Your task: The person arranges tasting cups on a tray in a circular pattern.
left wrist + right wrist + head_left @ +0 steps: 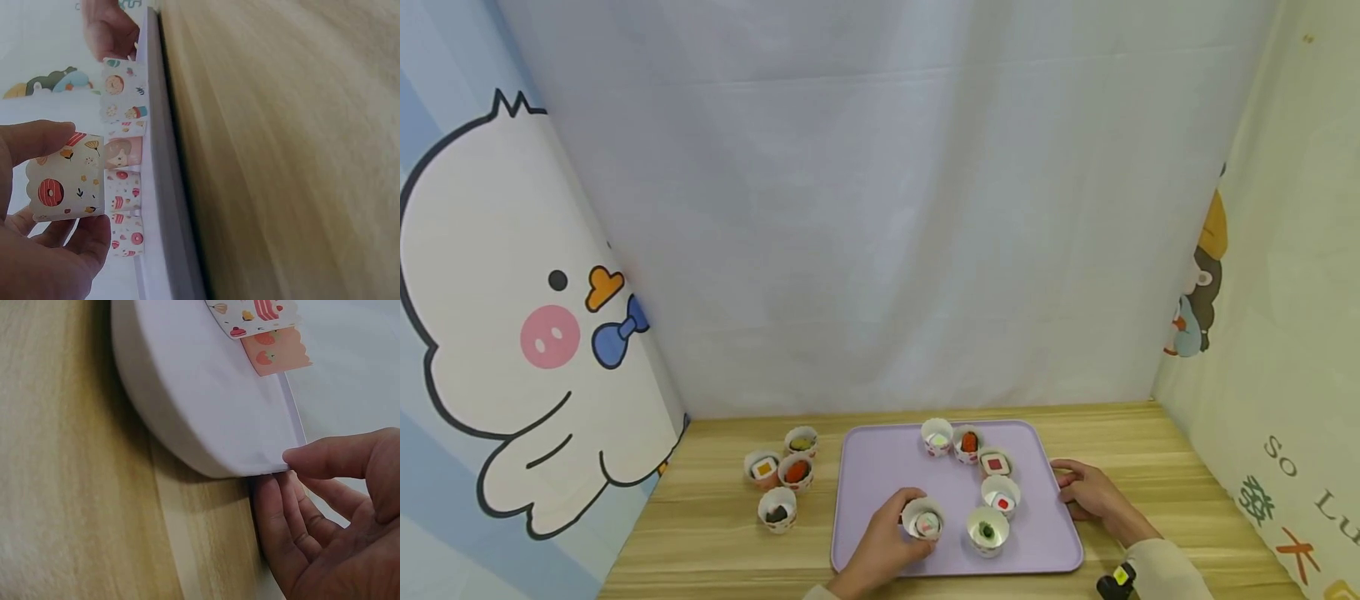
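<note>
My left hand (880, 542) holds a small paper baking cup (922, 519) over the front middle of a lilac tray (876, 467). Donut and flower prints cover this cup's side in the left wrist view, and a pale pink and white piece lies inside. Thumb and fingers grip it from opposite sides. At the tray's right side, my right hand (1093, 496) pinches the rim, thumb on top and fingers below, as the right wrist view shows. Several more cups curve along the tray's right half, among them one with a green-topped piece (987, 531) and one with a red-topped piece (1001, 498).
Left of the tray, several filled paper cups (777, 510) stand grouped on the wood-grain table (700, 508). A grey-white curtain (880, 250) hangs behind, with printed cloths on both sides. A black device with a yellow mark (1116, 581) sits by the right wrist.
</note>
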A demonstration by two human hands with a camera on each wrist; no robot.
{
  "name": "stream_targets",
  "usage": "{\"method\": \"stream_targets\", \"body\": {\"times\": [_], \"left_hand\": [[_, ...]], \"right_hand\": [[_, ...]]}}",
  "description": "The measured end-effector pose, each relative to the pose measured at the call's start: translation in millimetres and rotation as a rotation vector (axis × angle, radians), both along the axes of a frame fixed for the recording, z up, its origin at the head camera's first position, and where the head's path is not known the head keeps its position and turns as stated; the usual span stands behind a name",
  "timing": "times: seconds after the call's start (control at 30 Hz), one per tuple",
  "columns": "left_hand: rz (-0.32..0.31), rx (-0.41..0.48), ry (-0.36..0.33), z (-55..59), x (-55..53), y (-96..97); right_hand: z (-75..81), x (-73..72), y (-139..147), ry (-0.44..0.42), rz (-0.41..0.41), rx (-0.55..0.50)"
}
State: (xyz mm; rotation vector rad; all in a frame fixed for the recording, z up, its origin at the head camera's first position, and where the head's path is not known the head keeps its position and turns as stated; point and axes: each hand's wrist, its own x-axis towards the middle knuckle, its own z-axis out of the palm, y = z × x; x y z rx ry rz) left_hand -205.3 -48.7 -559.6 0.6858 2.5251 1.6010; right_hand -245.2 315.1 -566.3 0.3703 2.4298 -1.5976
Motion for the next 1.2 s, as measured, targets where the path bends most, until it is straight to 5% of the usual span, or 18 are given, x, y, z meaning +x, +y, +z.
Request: {"method": "stream_targets", "body": {"times": [0.4, 1.2], "left_hand": [[-0.032, -0.042, -0.002, -15.4, -2.7, 14.3], [-0.015, -0.108, 0.002, -25.5, -6.1, 29.8]], "right_hand": [[1.7, 1.6, 0, 0.001, 0.011, -0.002], [-0.8, 0.5, 1, -0.004, -0.008, -0.011]]}}
